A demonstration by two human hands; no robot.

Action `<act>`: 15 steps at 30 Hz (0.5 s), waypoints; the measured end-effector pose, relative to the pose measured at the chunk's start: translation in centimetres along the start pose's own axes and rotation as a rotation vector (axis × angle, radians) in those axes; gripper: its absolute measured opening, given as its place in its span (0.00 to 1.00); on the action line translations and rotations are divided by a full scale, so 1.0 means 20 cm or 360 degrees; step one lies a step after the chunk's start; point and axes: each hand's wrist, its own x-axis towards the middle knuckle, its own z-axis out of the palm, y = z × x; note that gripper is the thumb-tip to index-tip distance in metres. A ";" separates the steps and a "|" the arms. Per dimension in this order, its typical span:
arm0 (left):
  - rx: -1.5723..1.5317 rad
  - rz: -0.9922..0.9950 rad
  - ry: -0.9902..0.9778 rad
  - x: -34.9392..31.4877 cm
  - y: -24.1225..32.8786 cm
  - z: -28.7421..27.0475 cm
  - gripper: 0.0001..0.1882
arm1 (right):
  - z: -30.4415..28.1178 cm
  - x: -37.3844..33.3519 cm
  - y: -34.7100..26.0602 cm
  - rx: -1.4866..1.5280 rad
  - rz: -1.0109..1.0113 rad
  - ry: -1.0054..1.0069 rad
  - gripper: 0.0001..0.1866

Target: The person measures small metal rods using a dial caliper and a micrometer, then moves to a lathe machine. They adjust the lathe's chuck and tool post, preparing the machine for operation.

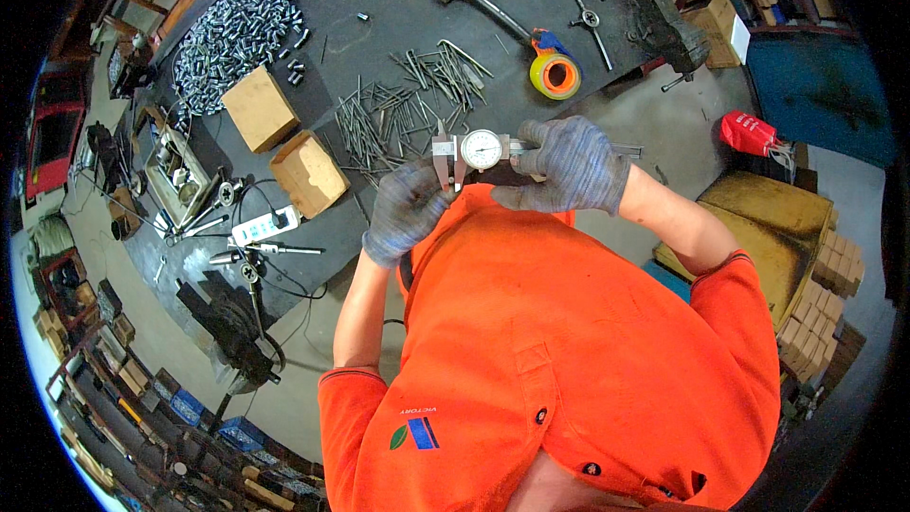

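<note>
A dial caliper (482, 149) with a round white face is held level at the table's near edge. My gloved right hand (573, 166) grips its beam just right of the dial. My gloved left hand (406, 211) is closed beside the caliper's jaws, its fingertips at their lower tips. Whatever lies in those left fingers is too small or hidden to make out. Just beyond the caliper, a loose pile of thin metal rods (379, 123) is spread over the dark table (355, 47).
Many small metal cylinders (232, 43) are heaped at the far left. Two cardboard boxes (261, 109) sit nearer. A hammer (483, 5), tape rolls (555, 74) and a tap wrench (588, 19) lie at the back right. Vises (668, 33) (227, 322) stand at the table's edges. A power strip (265, 226) trails cables.
</note>
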 end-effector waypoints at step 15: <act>0.0155 -0.0061 -0.0050 0.00 0.00 0.01 0.12 | 0.02 -0.03 0.01 -0.0032 -0.0065 0.0087 0.29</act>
